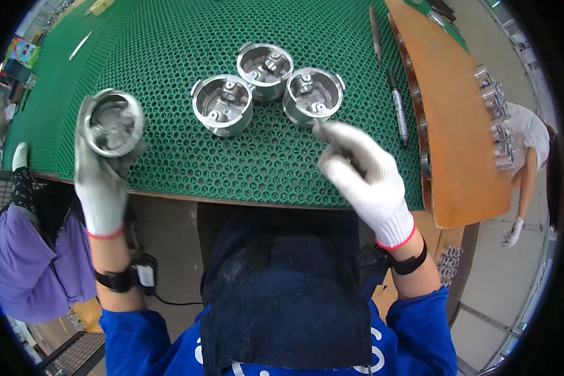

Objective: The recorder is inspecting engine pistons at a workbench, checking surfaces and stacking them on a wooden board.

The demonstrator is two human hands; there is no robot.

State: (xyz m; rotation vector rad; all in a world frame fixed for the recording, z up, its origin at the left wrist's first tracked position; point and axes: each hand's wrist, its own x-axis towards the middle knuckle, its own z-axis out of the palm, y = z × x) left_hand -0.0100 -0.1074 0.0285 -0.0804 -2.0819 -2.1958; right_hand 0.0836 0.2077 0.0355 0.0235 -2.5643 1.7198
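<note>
My left hand [103, 164], in a white knit glove with a smudged palm, grips a metal piston [114, 124] above the left side of the green mat. Its hollow side faces up, and motion blurs it slightly. Three similar pistons stand hollow side up in a cluster: a left piston [224, 106], a rear piston [265, 66] and a right piston [313, 95]. My gloved right hand [365, 172] is just in front of the right piston. Its fingers are curled toward the thumb; whatever lies between them is hidden.
The green honeycomb mat [269, 169] covers the table. A marker pen [398, 116] and a thin dark tool [375, 37] lie right, beside a brown board [460, 125] with more pistons [496, 103] beyond it. Other people are at left [37, 269] and right [529, 141].
</note>
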